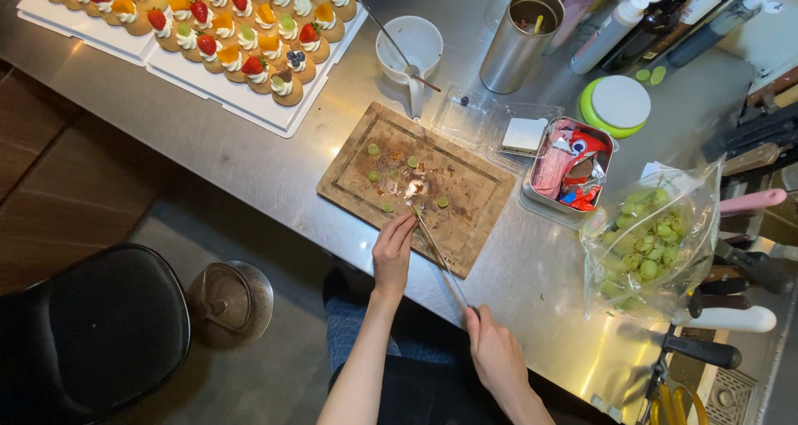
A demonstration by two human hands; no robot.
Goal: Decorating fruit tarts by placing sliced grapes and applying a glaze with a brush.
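Note:
A wooden cutting board [465, 225] lies on the steel counter [208, 134] with several green grape pieces [373, 150] scattered on it. My left hand [392, 250] rests at the board's near edge, its fingertips pinching something small there, too small to tell what. My right hand [492, 350] grips the handle of a long thin knife [436, 250], whose blade reaches across the board's near edge to my left fingertips.
White trays of fruit-topped pastries [241, 34] fill the far left. A white cup with a spoon [409, 46], a metal canister [520, 38], bottles [615, 26], a lidded green tub [617, 105], a metal tin of wrappers [569, 167], a bag of green grapes [652, 242] and knives [740, 267] stand right. Stool [83, 333] below left.

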